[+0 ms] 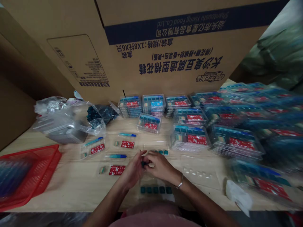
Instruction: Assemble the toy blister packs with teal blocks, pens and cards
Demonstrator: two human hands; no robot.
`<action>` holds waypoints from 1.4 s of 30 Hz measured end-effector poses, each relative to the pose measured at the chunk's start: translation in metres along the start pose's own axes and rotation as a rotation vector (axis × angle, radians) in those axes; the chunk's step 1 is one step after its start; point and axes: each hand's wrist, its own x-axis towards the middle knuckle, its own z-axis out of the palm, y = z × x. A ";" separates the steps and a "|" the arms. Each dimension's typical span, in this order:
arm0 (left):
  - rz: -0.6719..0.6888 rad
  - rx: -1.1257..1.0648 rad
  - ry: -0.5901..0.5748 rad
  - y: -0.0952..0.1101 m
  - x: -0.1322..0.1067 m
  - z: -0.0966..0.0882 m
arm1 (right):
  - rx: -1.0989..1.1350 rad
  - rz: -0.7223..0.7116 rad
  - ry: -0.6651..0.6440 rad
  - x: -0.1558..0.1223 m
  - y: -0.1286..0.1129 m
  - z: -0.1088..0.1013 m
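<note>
My left hand is cupped in the middle of the table, its fingers curled and partly hidden. My right hand meets it, thumb and finger closed on a small dark block between the two hands. Just behind the hands, a clear plastic tray holds a few teal blocks. Close to my body, another tray carries a row of dark teal blocks. To the left lie clear trays with a red patterned packet and a blue pen.
Stacks of filled clear boxes cover the right side. A large cardboard carton stands at the back. On the left are a red basket and plastic bags. A crumpled white tissue lies near the front edge.
</note>
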 end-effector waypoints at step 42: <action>0.194 0.393 0.109 -0.017 -0.018 -0.012 | 0.659 0.346 0.163 -0.035 0.022 0.029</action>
